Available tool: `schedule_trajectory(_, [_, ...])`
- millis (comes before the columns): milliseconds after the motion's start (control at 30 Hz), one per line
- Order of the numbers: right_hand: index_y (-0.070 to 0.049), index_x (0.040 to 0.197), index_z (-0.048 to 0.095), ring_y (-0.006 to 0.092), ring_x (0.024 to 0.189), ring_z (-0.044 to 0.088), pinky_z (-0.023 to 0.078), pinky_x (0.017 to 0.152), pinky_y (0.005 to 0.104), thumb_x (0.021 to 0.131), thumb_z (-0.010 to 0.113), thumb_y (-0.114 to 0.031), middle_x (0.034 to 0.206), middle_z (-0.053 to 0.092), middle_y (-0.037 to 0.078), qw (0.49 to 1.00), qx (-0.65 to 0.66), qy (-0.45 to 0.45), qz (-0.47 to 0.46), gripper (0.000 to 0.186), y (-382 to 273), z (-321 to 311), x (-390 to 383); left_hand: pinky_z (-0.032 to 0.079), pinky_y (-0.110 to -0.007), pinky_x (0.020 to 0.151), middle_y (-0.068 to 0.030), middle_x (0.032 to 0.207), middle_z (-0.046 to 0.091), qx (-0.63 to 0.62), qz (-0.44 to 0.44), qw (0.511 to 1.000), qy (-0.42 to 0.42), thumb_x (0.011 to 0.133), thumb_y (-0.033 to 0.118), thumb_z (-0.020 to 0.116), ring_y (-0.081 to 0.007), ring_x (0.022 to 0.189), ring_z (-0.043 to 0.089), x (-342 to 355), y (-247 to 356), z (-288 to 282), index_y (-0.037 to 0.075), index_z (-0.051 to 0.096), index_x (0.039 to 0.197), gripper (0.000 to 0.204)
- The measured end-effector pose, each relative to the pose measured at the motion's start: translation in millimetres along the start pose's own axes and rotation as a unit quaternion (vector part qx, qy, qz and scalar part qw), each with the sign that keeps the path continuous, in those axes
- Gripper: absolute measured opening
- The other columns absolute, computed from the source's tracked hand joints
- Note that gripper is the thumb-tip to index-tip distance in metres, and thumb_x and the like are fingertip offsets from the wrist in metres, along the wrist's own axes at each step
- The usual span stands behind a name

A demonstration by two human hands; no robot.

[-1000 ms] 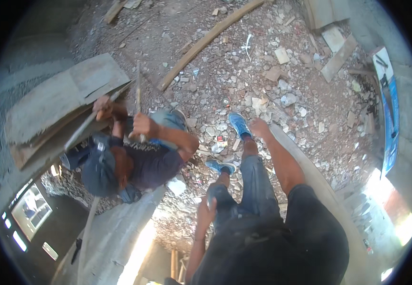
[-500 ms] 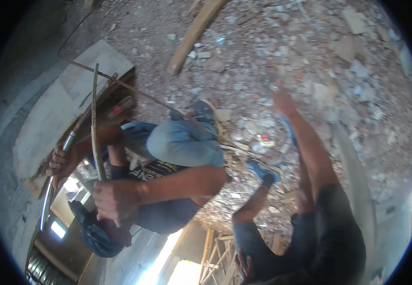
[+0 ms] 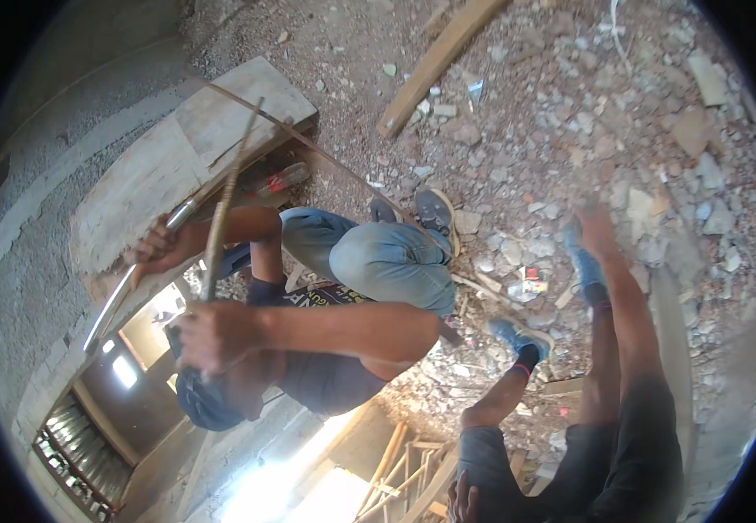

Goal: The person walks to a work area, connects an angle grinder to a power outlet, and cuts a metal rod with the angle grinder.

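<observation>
The right hand (image 3: 596,228) was held low beside a blue shoe (image 3: 581,261), above rubble (image 3: 561,157); its fingers were blurred, so whether they were spread or closed, or whether the shoe was touched, could not be told. The left hand (image 3: 462,499) was rested on the thigh at the lower edge, with nothing seen in it, though its spread could not be made out.

To the left, a pipe (image 3: 109,309) was gripped in one hand of a co-worker (image 3: 334,370) and an upright-tilted bar (image 3: 237,179) in the other. A thin rod (image 3: 352,174) was slanted across the boards (image 3: 142,187) toward the co-worker's knees; contact at its lower end could not be confirmed.

The step in hand was judged to be the handling of pipe and bar by the co-worker, with no part taken by the person's own hands. For the next move, a steady grip on both lengths seemed to be called for, with the rod kept from being knocked.
</observation>
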State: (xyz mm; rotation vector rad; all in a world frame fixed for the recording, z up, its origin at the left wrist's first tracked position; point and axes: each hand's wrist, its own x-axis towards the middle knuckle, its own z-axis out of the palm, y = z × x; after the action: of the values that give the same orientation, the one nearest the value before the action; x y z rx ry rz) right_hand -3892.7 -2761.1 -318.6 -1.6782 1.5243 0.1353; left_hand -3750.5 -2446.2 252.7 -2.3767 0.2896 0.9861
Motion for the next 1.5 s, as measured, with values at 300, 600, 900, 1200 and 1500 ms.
schedule_trajectory(300, [-0.015, 0.130, 0.051, 0.0420, 0.108, 0.055, 0.041, 0.097, 0.0486, 0.058, 0.079, -0.040, 0.110, 0.062, 0.023, 0.984, -0.018, -0.052, 0.172, 0.081, 49.9, -128.4, -234.8, 0.032, -0.046, 0.105, -0.0275, 0.134, 0.047, -0.152, 0.100, 0.980, -0.084, 0.097, 0.048, 0.038, -0.0438, 0.125, 0.040, -18.7, -41.0, 12.5, 0.006, 0.043, 0.138, 0.059])
schedule_trajectory(600, [-0.020, 0.122, 0.054, 0.0415, 0.105, 0.057, 0.048, 0.087, 0.0471, 0.057, 0.078, -0.043, 0.104, 0.063, 0.024, 0.996, -0.028, -0.079, 0.029, 0.074, -29.3, -240.4, -311.1, 0.042, -0.046, 0.089, -0.0252, 0.109, 0.062, -0.299, 0.227, 0.927, -0.013, 0.095, 0.042, 0.040, -0.0437, 0.103, 0.057, -12.3, -110.3, 149.0, 0.001, 0.064, 0.109, 0.049])
schedule_trajectory(900, [-0.012, 0.135, 0.046, 0.0349, 0.109, 0.057, 0.050, 0.087, 0.0469, 0.067, 0.079, -0.044, 0.124, 0.056, 0.020, 0.953, -0.143, -0.251, -0.096, 0.082, -178.4, -254.3, -411.1, 0.050, -0.040, 0.081, -0.0161, 0.106, 0.066, -0.576, 0.091, 0.812, 0.028, 0.091, 0.028, 0.055, -0.0275, 0.093, 0.065, -120.0, -210.0, 376.6, 0.007, 0.059, 0.124, 0.039])
schedule_trajectory(1200, [-0.010, 0.131, 0.050, 0.0339, 0.110, 0.059, 0.047, 0.092, 0.0422, 0.069, 0.078, -0.040, 0.123, 0.057, 0.020, 0.831, -0.271, -0.324, -0.362, 0.074, -278.7, -130.2, -590.9, 0.053, -0.038, 0.069, -0.0125, 0.087, 0.067, -0.543, -0.354, 0.745, -0.159, 0.085, 0.026, 0.063, -0.0237, 0.082, 0.065, -243.2, -261.7, 555.5, 0.002, 0.068, 0.100, 0.029])
schedule_trajectory(1500, [-0.004, 0.134, 0.044, 0.0308, 0.112, 0.058, 0.048, 0.089, 0.0398, 0.070, 0.079, -0.041, 0.125, 0.056, 0.020, 0.803, -0.316, -0.328, -0.384, 0.081, -371.9, -6.2, -642.8, 0.053, -0.032, 0.065, -0.0078, 0.093, 0.067, -0.900, -0.154, 0.405, -0.037, 0.086, 0.027, 0.064, -0.0182, 0.077, 0.064, -79.6, -342.9, 443.4, 0.005, 0.064, 0.116, 0.037])
